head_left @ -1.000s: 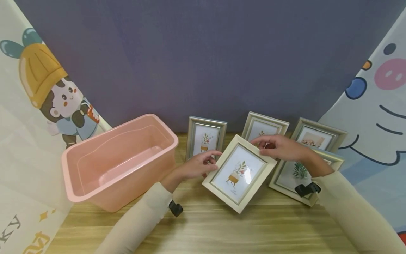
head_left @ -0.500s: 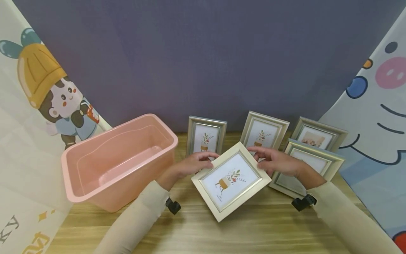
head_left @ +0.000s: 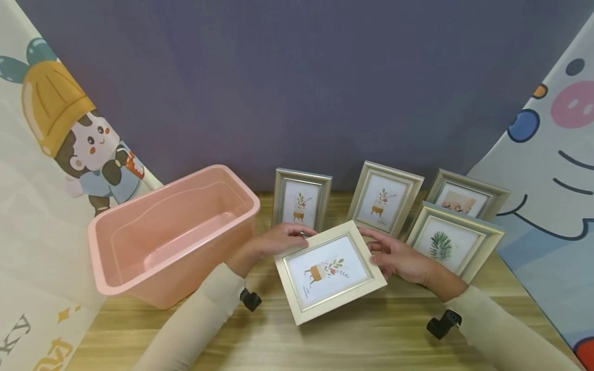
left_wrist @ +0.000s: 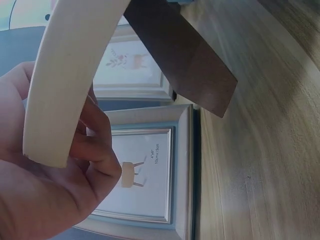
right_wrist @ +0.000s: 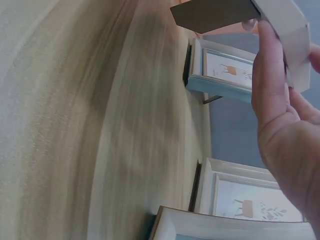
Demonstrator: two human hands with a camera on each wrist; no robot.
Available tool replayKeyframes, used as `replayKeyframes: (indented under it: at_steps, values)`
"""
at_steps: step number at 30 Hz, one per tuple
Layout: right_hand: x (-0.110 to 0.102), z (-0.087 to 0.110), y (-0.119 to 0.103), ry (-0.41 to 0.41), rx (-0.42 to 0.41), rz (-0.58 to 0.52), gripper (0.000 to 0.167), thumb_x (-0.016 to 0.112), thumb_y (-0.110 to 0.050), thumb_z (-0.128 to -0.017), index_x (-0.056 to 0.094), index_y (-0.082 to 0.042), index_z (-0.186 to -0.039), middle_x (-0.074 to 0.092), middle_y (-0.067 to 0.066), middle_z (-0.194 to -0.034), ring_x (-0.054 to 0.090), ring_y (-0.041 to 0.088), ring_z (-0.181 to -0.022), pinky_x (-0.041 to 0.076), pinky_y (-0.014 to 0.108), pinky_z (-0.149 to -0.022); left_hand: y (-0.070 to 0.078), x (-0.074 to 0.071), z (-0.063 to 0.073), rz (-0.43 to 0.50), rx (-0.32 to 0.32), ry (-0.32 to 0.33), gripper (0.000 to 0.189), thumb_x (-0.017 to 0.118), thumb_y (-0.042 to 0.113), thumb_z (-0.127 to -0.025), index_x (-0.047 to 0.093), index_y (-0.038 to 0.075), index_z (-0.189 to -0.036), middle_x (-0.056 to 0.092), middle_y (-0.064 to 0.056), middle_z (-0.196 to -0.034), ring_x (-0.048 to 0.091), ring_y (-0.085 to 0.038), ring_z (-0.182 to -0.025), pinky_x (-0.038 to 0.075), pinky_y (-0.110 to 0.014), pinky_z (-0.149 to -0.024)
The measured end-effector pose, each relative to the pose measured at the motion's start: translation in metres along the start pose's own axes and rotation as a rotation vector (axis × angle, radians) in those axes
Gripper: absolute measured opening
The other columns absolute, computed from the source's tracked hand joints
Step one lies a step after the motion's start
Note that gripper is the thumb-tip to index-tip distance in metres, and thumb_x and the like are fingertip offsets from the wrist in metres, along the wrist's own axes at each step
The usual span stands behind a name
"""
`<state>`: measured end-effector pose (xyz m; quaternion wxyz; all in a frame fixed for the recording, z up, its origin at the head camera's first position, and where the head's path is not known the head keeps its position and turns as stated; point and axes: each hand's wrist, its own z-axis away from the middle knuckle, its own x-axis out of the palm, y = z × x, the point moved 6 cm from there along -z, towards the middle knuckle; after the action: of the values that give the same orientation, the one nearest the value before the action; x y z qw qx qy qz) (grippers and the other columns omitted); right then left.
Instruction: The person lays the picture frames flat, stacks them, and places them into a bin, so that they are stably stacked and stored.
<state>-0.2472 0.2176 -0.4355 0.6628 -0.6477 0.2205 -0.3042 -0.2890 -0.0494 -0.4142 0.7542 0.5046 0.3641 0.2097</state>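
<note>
Between my two hands, a cream picture frame (head_left: pixel 330 273) with a potted-plant print is held tilted above the table. My left hand (head_left: pixel 283 240) grips its upper left corner; in the left wrist view the fingers (left_wrist: pixel 95 150) curl behind the frame's edge (left_wrist: pixel 70 80). On the right side, my right hand (head_left: pixel 399 257) pinches the edge, with fingers behind and thumb at the rim. A dark stand leg (left_wrist: pixel 187 60) sticks out from its back. Behind it stand a plant-print frame (head_left: pixel 300 201) on the left and another plant-print frame (head_left: pixel 384 198) nearer the middle.
A pink bin (head_left: pixel 174 232) stands on the wooden table (head_left: pixel 352 340) at left, its inside visible. At right, a frame with a green leaf print (head_left: pixel 452 242) overlaps a frame with a pinkish photo (head_left: pixel 466 198). A dark wall (head_left: pixel 306 93) rises behind.
The held frame has moved left and down and turned anticlockwise, uncovering the middle standing frame. My right hand has moved lower, showing more of the leaf print.
</note>
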Motion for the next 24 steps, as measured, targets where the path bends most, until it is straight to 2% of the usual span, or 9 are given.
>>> replayKeyframes:
  at_steps: [7, 12, 17, 21, 24]
  values:
    - [0.003, 0.000, 0.002, 0.014, -0.010, -0.004, 0.068, 0.049, 0.001, -0.102, 0.023, -0.020, -0.161, 0.061, 0.009, -0.124, 0.073, 0.022, -0.094, 0.063, 0.040, -0.067, -0.003, -0.002, 0.000, -0.061, -0.003, 0.009, 0.041, 0.062, 0.023, -0.098, 0.064, 0.016, -0.138, 0.075, -0.009, -0.113, 0.070, -0.013, -0.078, 0.057, -0.026, -0.072]
    - [0.005, 0.001, 0.002, 0.018, -0.014, -0.014, 0.069, 0.049, 0.002, -0.101, 0.023, -0.020, -0.161, 0.060, 0.009, -0.124, 0.073, 0.022, -0.095, 0.063, 0.044, -0.069, -0.003, -0.004, 0.004, -0.076, 0.008, 0.021, 0.040, 0.062, 0.024, -0.099, 0.064, 0.013, -0.137, 0.073, -0.010, -0.120, 0.069, -0.013, -0.089, 0.056, -0.026, -0.081]
    - [0.006, 0.002, 0.000, 0.010, -0.023, -0.017, 0.069, 0.048, 0.002, -0.102, 0.022, -0.020, -0.162, 0.059, 0.010, -0.125, 0.073, 0.024, -0.097, 0.063, 0.047, -0.071, -0.004, -0.007, 0.009, -0.035, 0.013, 0.030, 0.039, 0.062, 0.025, -0.099, 0.065, 0.012, -0.136, 0.070, -0.010, -0.128, 0.067, -0.015, -0.101, 0.054, -0.027, -0.088]
    - [0.007, 0.003, -0.002, 0.019, -0.031, -0.020, 0.071, 0.049, 0.002, -0.101, 0.020, -0.019, -0.162, 0.060, 0.008, -0.126, 0.073, 0.024, -0.097, 0.063, 0.046, -0.071, -0.008, -0.009, 0.010, 0.006, 0.015, 0.034, 0.038, 0.063, 0.023, -0.099, 0.065, 0.012, -0.136, 0.070, -0.010, -0.127, 0.066, -0.015, -0.101, 0.055, -0.027, -0.087]
    - [0.008, 0.005, -0.004, 0.020, -0.049, -0.034, 0.072, 0.048, 0.003, -0.102, 0.018, -0.018, -0.163, 0.061, 0.007, -0.128, 0.074, 0.023, -0.097, 0.063, 0.040, -0.069, -0.009, -0.012, 0.012, 0.017, 0.045, 0.033, 0.038, 0.062, 0.019, -0.100, 0.065, 0.009, -0.137, 0.069, -0.012, -0.126, 0.065, -0.013, -0.100, 0.054, -0.026, -0.085]
